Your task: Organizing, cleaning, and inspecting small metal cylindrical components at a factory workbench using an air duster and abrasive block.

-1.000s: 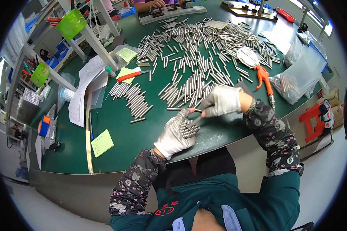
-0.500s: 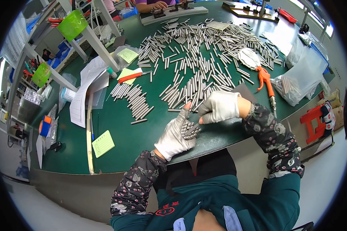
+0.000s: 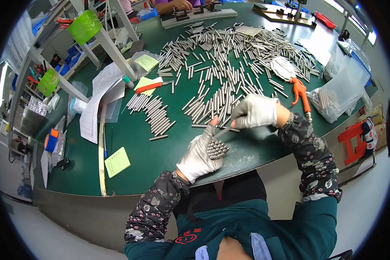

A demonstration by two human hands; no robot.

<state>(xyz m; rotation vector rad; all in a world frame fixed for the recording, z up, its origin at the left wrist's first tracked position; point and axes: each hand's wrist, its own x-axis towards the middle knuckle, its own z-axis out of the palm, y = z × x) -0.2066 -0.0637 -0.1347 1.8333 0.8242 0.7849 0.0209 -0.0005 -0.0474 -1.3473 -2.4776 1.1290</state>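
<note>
My left hand (image 3: 199, 155), in a white glove with bare fingertips, is closed around a bundle of short metal pins (image 3: 218, 149). The round ends of the pins face up and to the right. My right hand (image 3: 256, 112), gloved the same way, is pinched just right of and above the bundle. A thin grey piece (image 3: 223, 132) shows between its fingertips and the bundle; its kind is hard to make out. Beyond both hands, a large heap of loose metal pins (image 3: 223, 69) spreads over the green table (image 3: 160, 164).
Left of the heap lie a row of pins (image 3: 159, 117), a red-handled knife (image 3: 148, 88), papers (image 3: 99, 102) and a yellow-green note (image 3: 117, 162). To the right are an orange air gun (image 3: 300, 92) and clear bags (image 3: 338, 93). A person's hand (image 3: 183, 5) works across the table.
My right hand has shifted slightly right and up, away from the bundle. The dark flat sheet behind my right wrist no longer shows there. My left hand keeps holding the pins.
</note>
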